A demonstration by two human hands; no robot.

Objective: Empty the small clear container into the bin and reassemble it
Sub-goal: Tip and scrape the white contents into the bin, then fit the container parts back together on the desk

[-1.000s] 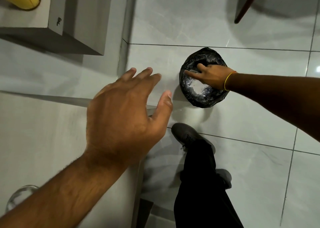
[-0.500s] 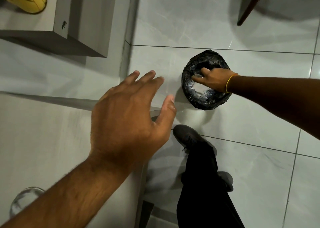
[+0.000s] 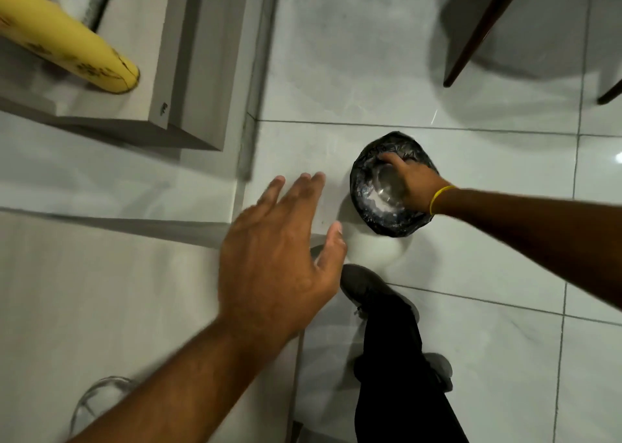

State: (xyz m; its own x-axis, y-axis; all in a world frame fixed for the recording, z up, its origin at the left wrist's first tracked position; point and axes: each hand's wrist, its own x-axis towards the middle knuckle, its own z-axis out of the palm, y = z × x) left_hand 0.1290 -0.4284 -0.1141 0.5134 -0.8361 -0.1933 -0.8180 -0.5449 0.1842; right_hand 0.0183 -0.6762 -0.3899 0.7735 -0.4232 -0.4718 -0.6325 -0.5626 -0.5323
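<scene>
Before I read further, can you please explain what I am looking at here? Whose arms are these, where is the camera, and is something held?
There is no machine here. A person wears a camera on the head, so you look down along their own arms. The right hand reaches down to a bin lined with a black bag on the tiled floor and holds a small clear container over its mouth. The left hand is open and empty above a pale counter. A curved clear glass piece lies near the counter's lower edge; what it is I cannot tell. A banana lies at upper left.
</scene>
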